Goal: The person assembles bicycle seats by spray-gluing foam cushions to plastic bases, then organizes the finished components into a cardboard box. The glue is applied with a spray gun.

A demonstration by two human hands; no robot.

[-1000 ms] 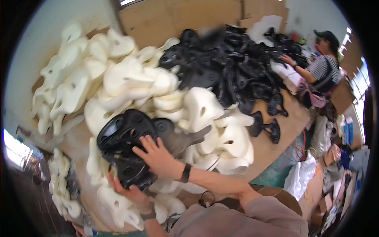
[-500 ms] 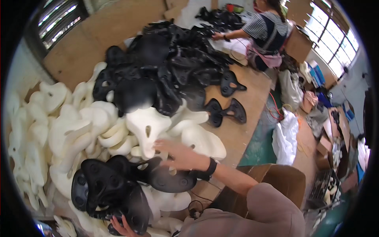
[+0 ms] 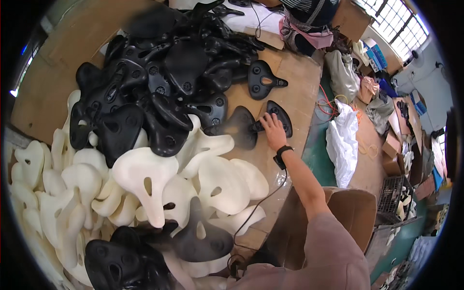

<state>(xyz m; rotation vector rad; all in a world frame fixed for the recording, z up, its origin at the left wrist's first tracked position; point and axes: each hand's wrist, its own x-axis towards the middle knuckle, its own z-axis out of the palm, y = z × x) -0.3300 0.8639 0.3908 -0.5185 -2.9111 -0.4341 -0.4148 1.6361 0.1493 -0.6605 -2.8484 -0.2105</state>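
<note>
My right hand (image 3: pixel 273 131) reaches out over the cardboard-covered table, its fingers over the narrow nose of a black bicycle saddle base (image 3: pixel 282 120). Touching it on the left lies another black saddle base (image 3: pixel 241 126), and a third one with a slot (image 3: pixel 266 80) sits farther away. My left hand is out of view. Nearer to me are cream foam saddle pads (image 3: pixel 147 176), heaped on the left and centre. A dark saddle base (image 3: pixel 203 239) and a stack of black bases (image 3: pixel 121 263) rest on the pads at the lower left.
A big heap of black saddle bases (image 3: pixel 186 65) covers the far table. Another person (image 3: pixel 309 21) stands at the far edge. An open cardboard box (image 3: pixel 353 212) is by my right arm, and a white sack (image 3: pixel 344 145) lies on the green floor. A black cord (image 3: pixel 253 212) runs from my wristband.
My right hand has moved forward and right from the foam pads to the black saddle base. My left hand has dropped out of view. The view has shifted too.
</note>
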